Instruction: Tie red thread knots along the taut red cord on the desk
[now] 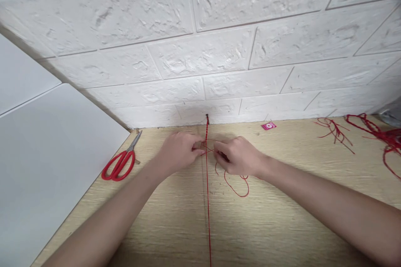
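Observation:
A taut red cord [207, 200] runs straight down the middle of the wooden table [282, 217] from a pin at the wall's foot toward me, with a short knotted stretch at its far end. My left hand [178, 150] pinches thin red thread just left of the cord. On the cord's right, my right hand [239, 156] pinches the same thread. Loose loops of that red thread [238, 187] trail out below my right hand.
Red-handled scissors [120, 162] lie at the table's left edge. A small pink packet [268, 125] sits by the white brick wall [200, 50]. Tangled red cord scraps [372, 133] lie at the far right. A white panel [46, 167] borders the table's left.

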A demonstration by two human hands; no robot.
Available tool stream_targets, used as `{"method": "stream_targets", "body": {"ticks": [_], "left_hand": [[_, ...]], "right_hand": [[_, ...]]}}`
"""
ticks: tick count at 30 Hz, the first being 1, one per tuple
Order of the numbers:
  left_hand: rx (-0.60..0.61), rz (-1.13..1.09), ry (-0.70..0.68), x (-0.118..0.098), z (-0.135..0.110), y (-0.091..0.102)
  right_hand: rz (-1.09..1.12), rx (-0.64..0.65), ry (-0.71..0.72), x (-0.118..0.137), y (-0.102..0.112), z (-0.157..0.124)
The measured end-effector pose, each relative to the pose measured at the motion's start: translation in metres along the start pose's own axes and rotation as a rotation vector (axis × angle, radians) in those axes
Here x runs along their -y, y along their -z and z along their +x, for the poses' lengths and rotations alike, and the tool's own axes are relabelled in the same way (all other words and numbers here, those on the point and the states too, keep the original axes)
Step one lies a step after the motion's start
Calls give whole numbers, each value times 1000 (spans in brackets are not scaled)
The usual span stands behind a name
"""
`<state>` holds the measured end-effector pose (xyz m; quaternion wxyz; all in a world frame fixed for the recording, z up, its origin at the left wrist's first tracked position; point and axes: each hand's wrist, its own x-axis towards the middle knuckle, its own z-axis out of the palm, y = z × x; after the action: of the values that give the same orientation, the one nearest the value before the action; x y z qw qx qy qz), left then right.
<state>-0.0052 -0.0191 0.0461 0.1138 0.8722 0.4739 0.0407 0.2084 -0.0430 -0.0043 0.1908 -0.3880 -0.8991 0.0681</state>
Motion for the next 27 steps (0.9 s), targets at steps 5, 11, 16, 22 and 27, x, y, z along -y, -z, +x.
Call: {"method": "stream_targets", "body": {"ticks": [5,11,16,22,27], "left_hand": [[-5,-119,-37,5,2,-9],[-93,-462,69,9,6,-10],[-266,-1123,251,16,13,-5],[-421,-1700,378,32,18,1],[-260,-876,109,30,5,7]], "right_hand": [[-11,-9,11,0,0,0],[-46,21,-13,0,0,0],[-38,33,-16,2,2,1],[-64,30,-12,1,3,1],[-82,30,-34,0,0,1]]}}
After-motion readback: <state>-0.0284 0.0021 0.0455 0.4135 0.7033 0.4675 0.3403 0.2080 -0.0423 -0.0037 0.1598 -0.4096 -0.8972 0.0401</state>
